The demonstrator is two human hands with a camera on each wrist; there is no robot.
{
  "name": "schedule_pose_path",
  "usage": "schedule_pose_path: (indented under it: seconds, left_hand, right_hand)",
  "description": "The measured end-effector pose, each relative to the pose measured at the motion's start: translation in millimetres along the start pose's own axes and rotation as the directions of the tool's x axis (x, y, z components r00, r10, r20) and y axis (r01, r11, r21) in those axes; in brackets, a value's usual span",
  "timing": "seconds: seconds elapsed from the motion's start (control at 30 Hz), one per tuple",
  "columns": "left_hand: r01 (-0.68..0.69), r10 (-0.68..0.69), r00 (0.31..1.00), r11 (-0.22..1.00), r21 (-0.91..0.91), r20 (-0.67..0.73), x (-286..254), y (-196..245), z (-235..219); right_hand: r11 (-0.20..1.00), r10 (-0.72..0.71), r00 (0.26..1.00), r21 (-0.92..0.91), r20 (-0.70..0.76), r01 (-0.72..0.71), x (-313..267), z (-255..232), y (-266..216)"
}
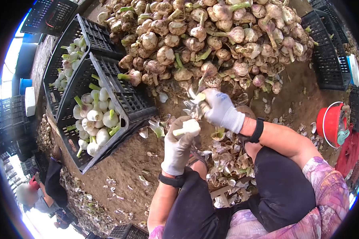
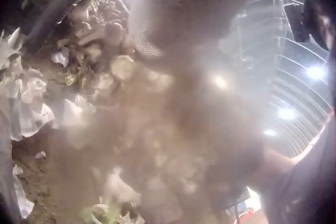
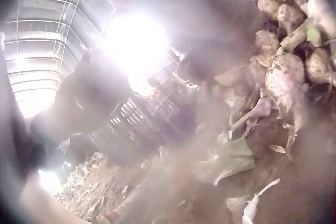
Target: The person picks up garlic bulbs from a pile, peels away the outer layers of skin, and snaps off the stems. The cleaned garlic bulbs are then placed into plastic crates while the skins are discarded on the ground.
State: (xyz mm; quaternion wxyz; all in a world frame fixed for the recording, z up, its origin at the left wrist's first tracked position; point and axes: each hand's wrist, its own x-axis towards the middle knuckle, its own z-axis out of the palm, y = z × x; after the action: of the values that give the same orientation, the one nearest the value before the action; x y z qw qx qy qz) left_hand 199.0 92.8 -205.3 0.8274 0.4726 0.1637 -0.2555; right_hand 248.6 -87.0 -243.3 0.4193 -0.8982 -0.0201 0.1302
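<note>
Wearing a pale work glove, my left hand (image 1: pixel 175 149) grips a peeled white garlic bulb (image 1: pixel 190 127), its cut stem pointing left. Just above it, my gloved right hand (image 1: pixel 224 110) pinches a bunch of loose garlic skin (image 1: pixel 194 105) with a ragged, leafy end. The two hands are close together in front of the knees. Beyond them rises a large heap of unpeeled garlic (image 1: pixel 227 36), dirty and purplish. Both wrist views are hazy, and the held things are blurred there.
A black crate (image 1: pixel 125 119) of white peeled garlic (image 1: pixel 102 136) stands at the left, with another crate behind it. More black crates (image 1: pixel 327 51) and a red bucket (image 1: pixel 329 123) are at the right. Shed skins (image 1: pixel 227 159) litter the ground. A person (image 1: pixel 48 195) sits far left.
</note>
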Motion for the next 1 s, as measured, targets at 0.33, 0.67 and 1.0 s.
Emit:
schedule_pose_path:
  seconds: [0.33,0.67,1.0]
  left_hand:
    - [-0.041,0.037,0.996,0.998,-0.048,-0.08,5.0,-8.1,-5.6]
    - [-0.038,0.038,0.999,0.998,-0.04,0.004,-5.4,-6.4,-1.4]
    - [-0.117,0.123,0.991,0.986,-0.116,0.045,-7.1,-7.4,-3.4]
  right_hand:
    - [0.764,-0.049,0.97,0.634,0.239,-0.117,-17.9,-7.8,-12.6]
    - [0.299,-0.093,0.785,0.77,0.612,-0.564,-10.9,-12.8,-11.1]
    - [0.041,-0.098,0.769,0.774,0.632,-0.632,-15.5,-17.7,3.0]
